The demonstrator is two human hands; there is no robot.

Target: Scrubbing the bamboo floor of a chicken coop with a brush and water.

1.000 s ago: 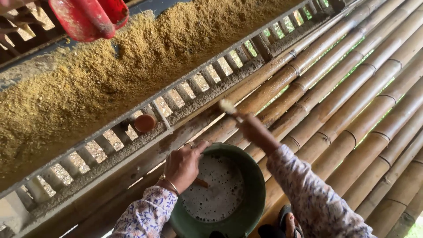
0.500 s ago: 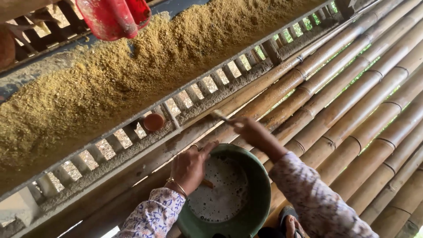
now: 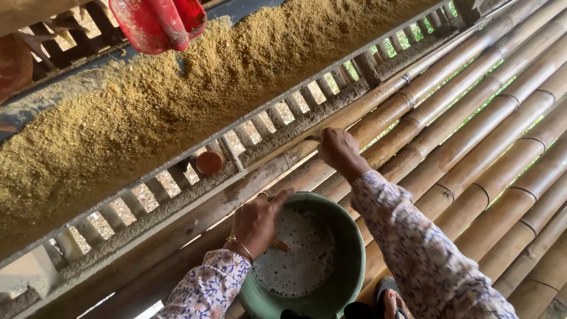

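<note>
Head view, looking down. A long trough heaped with yellow-brown grainy feed is running diagonally from lower left to upper right. Along its near side a slatted rail is lying between the feed and you, and a small round brown object is sitting among its slats. A red plastic container is hanging over the feed at the top edge. A bamboo floor is filling the right half, its poles running parallel to the trough, with green showing through the gaps.

You are holding a round green basin low in the centre, over the bamboo poles just beside the rail. Its mouth is facing up toward the camera. Being round, it is showing no long axis. The inside is looking wet, with a whitish, foamy film across the bottom.

Your left hand is gripping the basin's near-left rim, fingers curling over the edge, with a ring and thin bangles showing. A short brownish stick-like piece is lying just under this hand inside the basin.

Your right hand is reaching beyond the basin toward the rail, fingers drawn together around a small pale object; you cannot tell what it is. Both sleeves are floral. A sandalled foot is showing at the bottom edge.
</note>
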